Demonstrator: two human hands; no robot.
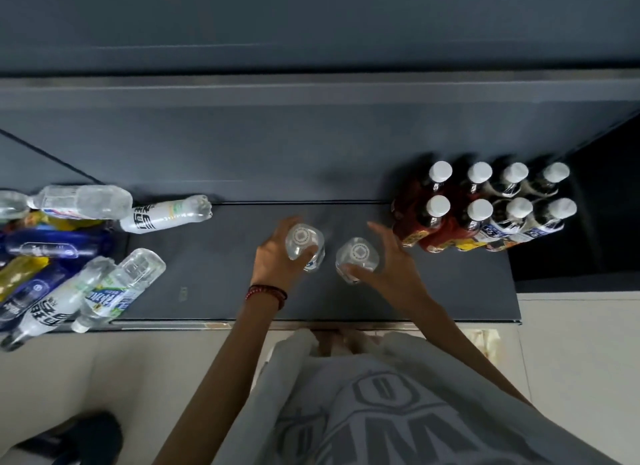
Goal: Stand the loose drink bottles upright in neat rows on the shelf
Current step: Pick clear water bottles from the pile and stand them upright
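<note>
Both hands (273, 256) (391, 261) grip clear bottles (303, 237) (358, 251), labels illegible.

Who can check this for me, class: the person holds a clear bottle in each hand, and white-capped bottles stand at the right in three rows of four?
Not quite. The head view shows the white-capped bottles in two rows of four, not three. The rest is right: the left hand holds the left clear bottle, and the right hand holds the right clear bottle.
</note>
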